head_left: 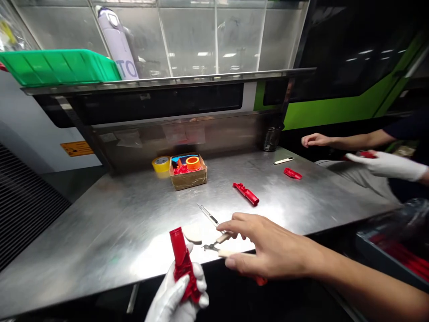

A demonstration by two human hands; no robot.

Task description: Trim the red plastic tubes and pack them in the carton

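My left hand (pixel 181 290), in a white glove, grips a red plastic part (pixel 179 250) whose tubular end points up. My bare right hand (pixel 261 246) has its thumb and fingers around the pale handles of a pair of nippers (pixel 212 246). The nippers' jaws are apart and point left towards the red part, without touching it. Just behind them a craft knife (pixel 208 215) lies on the metal table, and a pale rounded object (pixel 193 236) lies beside my left fingertips. Further back rests another red plastic part (pixel 246 194).
On the metal table (pixel 134 210) stand a cardboard box (pixel 189 180) holding tape and red bits, yellow tape (pixel 161 164) and a dark bottle (pixel 272 137). A smaller red piece (pixel 292 173) and a second knife (pixel 282 161) lie right, near a co-worker's hands (pixel 378 164). A shelf (pixel 187 80) crosses above.
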